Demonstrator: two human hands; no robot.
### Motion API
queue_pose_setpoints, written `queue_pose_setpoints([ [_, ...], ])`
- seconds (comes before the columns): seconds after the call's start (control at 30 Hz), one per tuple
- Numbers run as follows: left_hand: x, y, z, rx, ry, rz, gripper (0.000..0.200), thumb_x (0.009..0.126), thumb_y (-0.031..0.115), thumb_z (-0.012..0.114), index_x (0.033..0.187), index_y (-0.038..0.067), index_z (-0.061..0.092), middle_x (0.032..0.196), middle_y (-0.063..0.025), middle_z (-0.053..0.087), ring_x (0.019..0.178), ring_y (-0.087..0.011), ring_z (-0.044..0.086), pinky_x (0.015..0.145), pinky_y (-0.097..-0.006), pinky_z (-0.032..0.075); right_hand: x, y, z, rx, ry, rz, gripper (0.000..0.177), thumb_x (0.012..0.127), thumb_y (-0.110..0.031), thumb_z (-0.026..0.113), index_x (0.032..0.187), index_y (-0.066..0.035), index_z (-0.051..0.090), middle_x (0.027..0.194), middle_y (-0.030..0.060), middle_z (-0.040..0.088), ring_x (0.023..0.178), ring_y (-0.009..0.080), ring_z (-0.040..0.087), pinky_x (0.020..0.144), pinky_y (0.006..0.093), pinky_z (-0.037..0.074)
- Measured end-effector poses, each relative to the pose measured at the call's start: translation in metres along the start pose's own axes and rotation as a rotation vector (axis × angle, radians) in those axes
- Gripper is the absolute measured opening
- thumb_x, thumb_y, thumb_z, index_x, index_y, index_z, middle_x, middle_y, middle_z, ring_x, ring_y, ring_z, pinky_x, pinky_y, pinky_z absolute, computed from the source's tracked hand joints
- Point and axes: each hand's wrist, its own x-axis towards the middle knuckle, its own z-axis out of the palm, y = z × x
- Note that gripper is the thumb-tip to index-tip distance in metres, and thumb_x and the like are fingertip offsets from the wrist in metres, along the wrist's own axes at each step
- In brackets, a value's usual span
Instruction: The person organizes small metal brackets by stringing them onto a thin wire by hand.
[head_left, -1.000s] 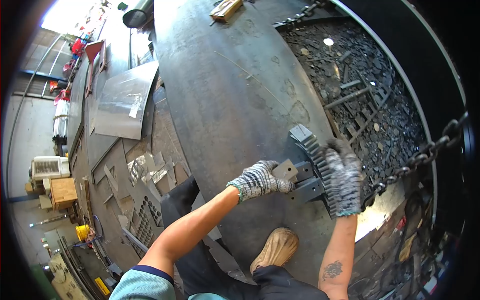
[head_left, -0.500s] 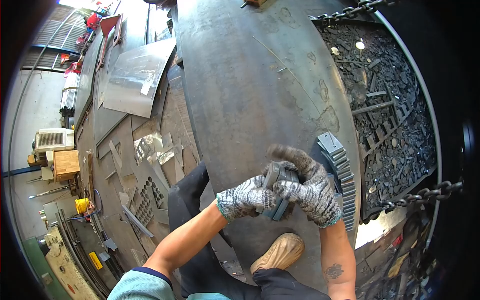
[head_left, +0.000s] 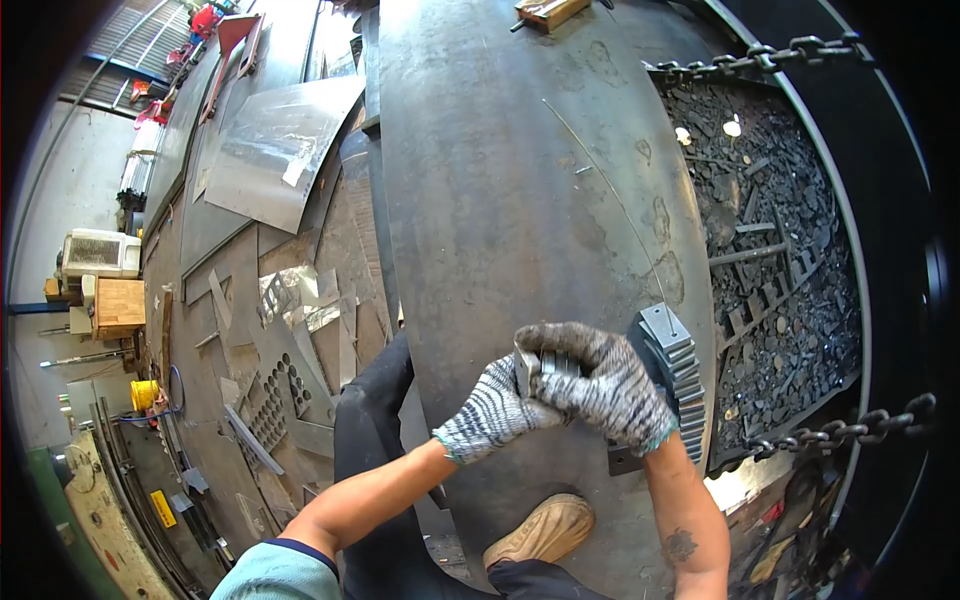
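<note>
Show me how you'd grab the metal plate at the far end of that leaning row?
I'd pinch the end plate by its opposite side edges, bringing the right hand from above once it is free. Its broad face is turned up and looks mostly uncovered, while the nearer plates in the row overlap, leaving mainly edges showing.

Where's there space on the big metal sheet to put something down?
A wide bare patch of metal sheet lies between its left edge and the thin strand. It's crowded near the right edge, where small plates lie in a row, and where the left hand and right hand hold metal pieces.
</note>
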Motion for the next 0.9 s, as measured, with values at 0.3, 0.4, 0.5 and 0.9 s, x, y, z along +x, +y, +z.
queue_pose_setpoints([
  [0.3, 0.042, 0.008, -0.003, -0.61, -0.048, 0.08, 0.051, 0.077, 0.005, 0.079, 0.125, 0.005, 0.062, 0.111, -0.0108, 0.069, 0.105, -0.0229, 0.068, 0.09, -0.0361, 0.058, 0.063, -0.038, -0.008, -0.4, 0.044, 0.078, 0.053, 0.088, -0.034, 0.072, 0.132, -0.005, 0.066, 0.121, 0.0176, 0.072, 0.114, 0.0272, 0.069, 0.102, 0.0359, 0.052],
  [0.4, 0.047, 0.018, -0.011, -0.859, -0.129, -0.047, 0.048, 0.078, 0.005, 0.078, 0.123, 0.004, 0.063, 0.107, -0.015, 0.072, 0.102, -0.0304, 0.071, 0.09, -0.041, 0.059, 0.064, -0.059, -0.024, -0.305, 0.204, 0.018, 0.059, 0.091, -0.038, 0.073, 0.136, -0.002, 0.061, 0.128, 0.0177, 0.069, 0.122, 0.029, 0.065, 0.106, 0.0378, 0.049],
  [0.5, 0.074, 0.02, -0.059, -0.965, -0.318, -0.02, 0.06, 0.079, 0.016, 0.079, 0.133, 0.001, 0.056, 0.119, -0.0192, 0.067, 0.116, -0.0379, 0.065, 0.105, -0.0572, 0.05, 0.07, -0.058, -0.063, -0.677, 0.576, -0.338, 0.052, 0.094, -0.033, 0.071, 0.135, -0.004, 0.062, 0.132, 0.0147, 0.068, 0.126, 0.026, 0.062, 0.108, 0.0387, 0.048],
  [0.9, 0.097, 0.147, -0.139, -0.086, -0.148, 0.367, 0.056, 0.07, 0.011, 0.086, 0.121, 0.0, 0.067, 0.11, -0.0179, 0.074, 0.1, -0.0303, 0.074, 0.089, -0.0426, 0.06, 0.093, -0.028, -0.05, -0.373, 0.353, -0.268, 0.024, 0.096, -0.005, 0.063, 0.117, -0.006, 0.074, 0.109, 0.0084, 0.077, 0.097, 0.0172, 0.072, 0.09, 0.0303, 0.056],
])
